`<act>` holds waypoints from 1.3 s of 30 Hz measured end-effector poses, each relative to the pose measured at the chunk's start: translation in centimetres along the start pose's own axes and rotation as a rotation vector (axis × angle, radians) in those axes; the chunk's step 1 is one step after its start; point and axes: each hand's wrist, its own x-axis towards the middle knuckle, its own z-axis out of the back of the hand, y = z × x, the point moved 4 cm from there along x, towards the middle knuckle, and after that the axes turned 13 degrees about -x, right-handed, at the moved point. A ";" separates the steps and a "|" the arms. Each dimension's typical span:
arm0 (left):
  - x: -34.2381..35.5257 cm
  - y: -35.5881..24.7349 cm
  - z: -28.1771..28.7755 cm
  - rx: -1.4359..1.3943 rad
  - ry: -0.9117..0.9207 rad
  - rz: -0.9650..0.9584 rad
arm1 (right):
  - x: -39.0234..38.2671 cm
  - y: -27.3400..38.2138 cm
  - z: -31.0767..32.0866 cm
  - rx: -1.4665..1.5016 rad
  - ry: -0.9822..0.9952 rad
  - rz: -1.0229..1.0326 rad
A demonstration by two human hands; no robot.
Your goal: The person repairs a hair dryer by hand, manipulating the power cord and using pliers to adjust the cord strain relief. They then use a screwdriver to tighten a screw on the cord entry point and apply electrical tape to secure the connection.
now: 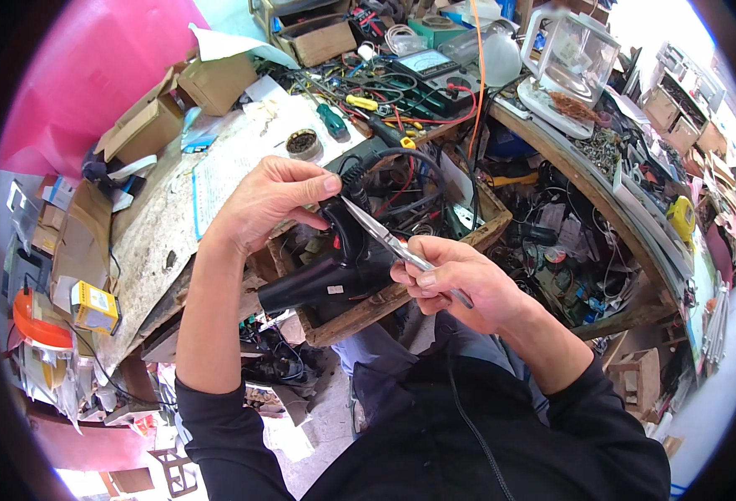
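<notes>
The left hand (278, 199) is covering the handle end of the black hair dryer (308, 284), so I cannot tell if its thumb and finger are pinching the handle or the cord, or only touching. The right hand (466, 280) is hiding part of the silver long-nose pliers (391, 240); its fingers are curling tightly around their handles, and the tips are pointing at the left thumb. The left wrist is bending inward. The hair dryer is lying below the left fingers, over a wooden tray (355, 321) that is holding dark, hard-to-see things. Just past the left fingers, a round tin (310, 154) is holding dark stuff.
</notes>
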 end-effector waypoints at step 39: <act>0.3 0.3 -1.2 -0.119 -0.035 0.028 | 1.0 6.5 0.9 -1.024 -0.121 -0.092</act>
